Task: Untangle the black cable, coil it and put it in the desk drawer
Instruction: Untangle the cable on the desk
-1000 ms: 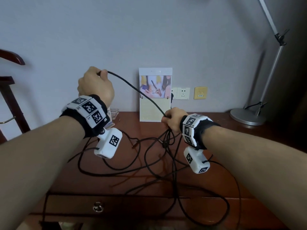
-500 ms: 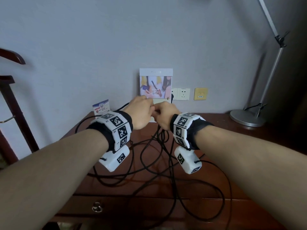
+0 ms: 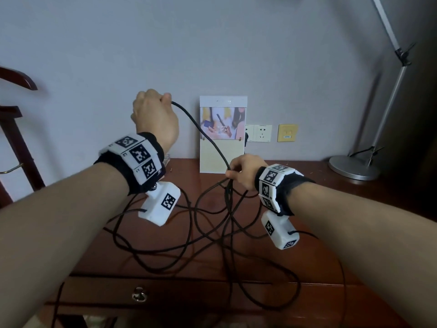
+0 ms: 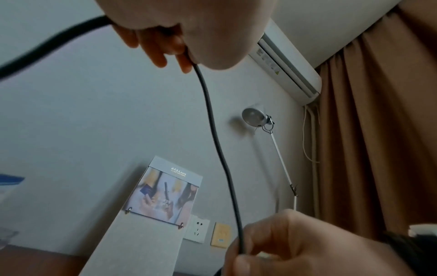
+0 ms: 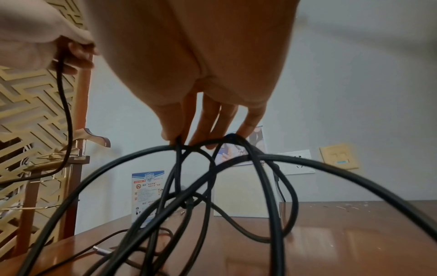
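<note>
The left hand (image 3: 155, 119), raised at far left, clenches 1 strand of the cable (image 3: 201, 131), which slants down-right to the right hand (image 3: 243, 171), whose fingers (image 5: 212, 119) grasp several loops above the tangle on the desk (image 3: 307, 185).

cable (image 3: 189, 235) on desk (image 3: 331, 192), lamp (image 3: 354, 166) far right

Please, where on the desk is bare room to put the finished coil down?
Bare wood lies right of the right hand, up to the lamp base. The desk middle and front edge are crowded with black cable loops.
</note>
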